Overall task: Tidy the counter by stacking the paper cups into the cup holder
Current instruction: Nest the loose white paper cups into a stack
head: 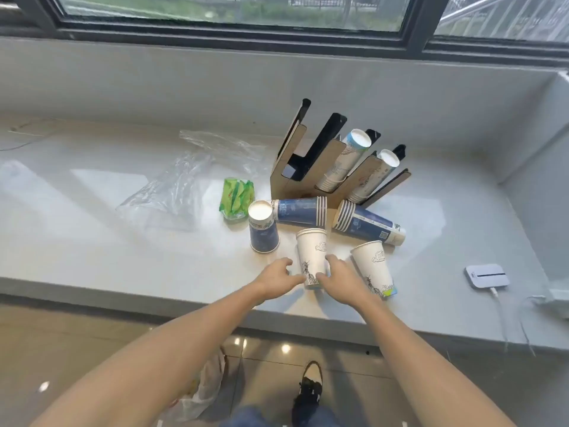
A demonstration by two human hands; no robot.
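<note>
Two bare hands reach over the near edge of the counter (92, 211). The left hand (277, 277) has its fingers spread apart, just left of a white paper cup (311, 257). The right hand (340, 278) is at the cup's right side, with its thumb and fingers curled by the cup's bottom. It is hard to tell if either hand really grips the cup, because the bottom of it is partly hidden.

The white cup stands with its mouth up and has small drawings on it. A second white cup (374, 269) leans just to the right. To the left, a blue cup (263, 228) stands upside down. Behind them lie two stacks of blue cups, one on the left (300, 211) and one on the right (368, 223).

Farther back is the cardboard cup holder (323, 167). Two of its slots hold cup stacks (345, 161); the left slots look dark inside.

A green packet (235, 197) and a clear plastic bag (184, 177) lie to the left.
</note>
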